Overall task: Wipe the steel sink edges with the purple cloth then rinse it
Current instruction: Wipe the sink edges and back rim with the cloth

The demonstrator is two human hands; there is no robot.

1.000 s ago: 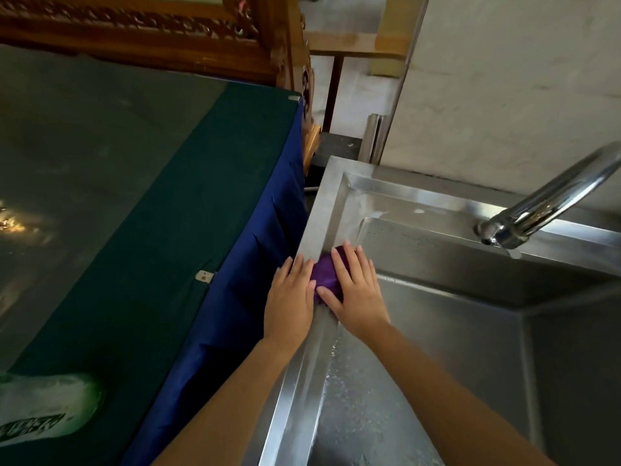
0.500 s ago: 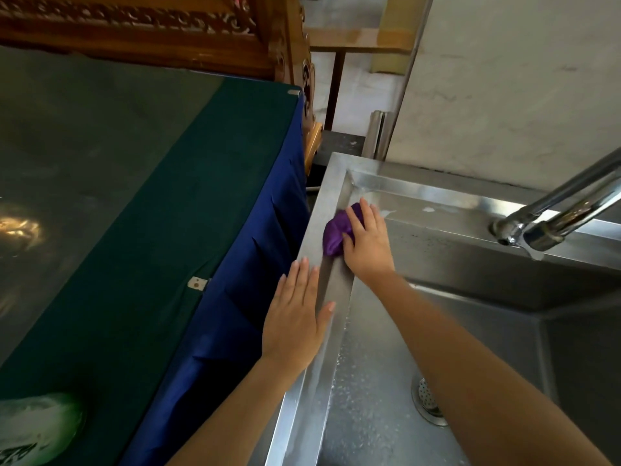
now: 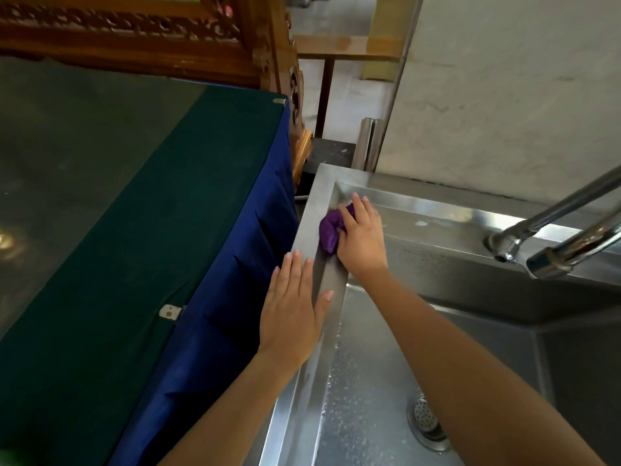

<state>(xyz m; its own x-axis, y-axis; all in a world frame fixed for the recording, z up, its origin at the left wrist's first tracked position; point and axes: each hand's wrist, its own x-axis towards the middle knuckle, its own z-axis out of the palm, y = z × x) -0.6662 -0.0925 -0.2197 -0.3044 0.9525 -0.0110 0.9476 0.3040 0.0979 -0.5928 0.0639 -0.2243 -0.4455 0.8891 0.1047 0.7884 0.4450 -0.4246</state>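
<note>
A bunched purple cloth [image 3: 330,232] lies on the steel sink's left rim [image 3: 307,227], close to the far left corner. My right hand [image 3: 361,238] presses down on the cloth from the right and covers part of it. My left hand [image 3: 292,307] rests flat on the same rim nearer to me, fingers spread, holding nothing. The basin below is wet, with droplets along its left side.
A steel faucet [image 3: 554,250] reaches over the basin from the right. A drain strainer [image 3: 426,420] sits in the basin floor. A table with a green top and blue skirt [image 3: 134,230] stands against the sink's left. Carved wooden furniture [image 3: 168,35] is behind it.
My right hand slid the cloth away from me along the left rim toward the far corner. My left hand left the cloth and now lies flat on the rim.
</note>
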